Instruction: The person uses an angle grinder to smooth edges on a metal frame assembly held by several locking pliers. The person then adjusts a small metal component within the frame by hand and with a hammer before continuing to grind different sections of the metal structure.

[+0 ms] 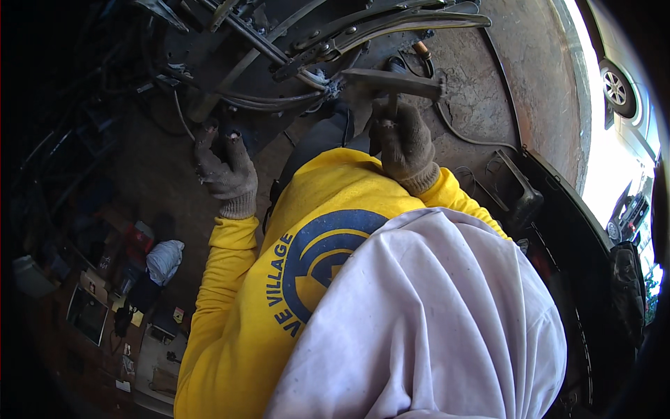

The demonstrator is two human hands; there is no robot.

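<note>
Noted at fingertips of gloved left hand (229, 171), thumb and neighbouring finger apart: thin rod (183, 116); cannot tell whether gripped. Observed ahead, between both hands: curved metal bars (269, 105). Found clenched in gloved right hand (407, 143): hammer (410, 85), head lying crosswise just ahead of the knuckles. Recorded right of that hand: cable (466, 139) on floor (464, 66).

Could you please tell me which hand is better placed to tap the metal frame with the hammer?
The right hand, I would judge: it grips the hammer, whose left end points toward the metal frame. The left hand is off to the left, apart from the hammer.
</note>
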